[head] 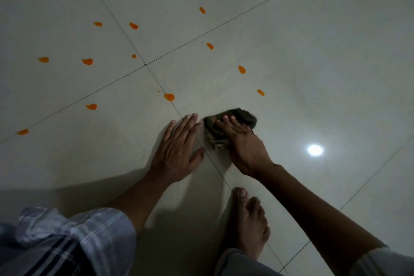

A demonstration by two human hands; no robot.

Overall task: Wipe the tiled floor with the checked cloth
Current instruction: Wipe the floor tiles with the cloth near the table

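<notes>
**A:** So where's the checked cloth (230, 126) sitting at this point? It's bunched into a dark wad on the tiled floor (313, 51), pinned under the right hand (243, 144), just right of the grout line (179, 112) that runs toward the bare foot (248, 222).

**B:** Yep, and the grip looks more like a flat press than a pinch. The fingers (226, 120) are laid over the top of the cloth and curled only a little, so it's held down rather than closed around. The left hand (179, 148) is spread flat on the tile just beside it, nothing in it, probably used as a prop.

**A:** None of the orange spots seem to be reached yet. The nearest ones are the blob on the grout line (169, 96) and the small one off to the right (260, 92). A whole scatter is left further out.

**B:** To do it well, the wad should probably be opened up a bit so more fabric is in contact. Pressure is best kept even, and each spot pulled inward rather than pushed outward, otherwise the orange could get smeared across clean tile. A fresh face of the cloth should be turned down once it's stained. The grout line blob might need an extra pass along the groove.
</notes>
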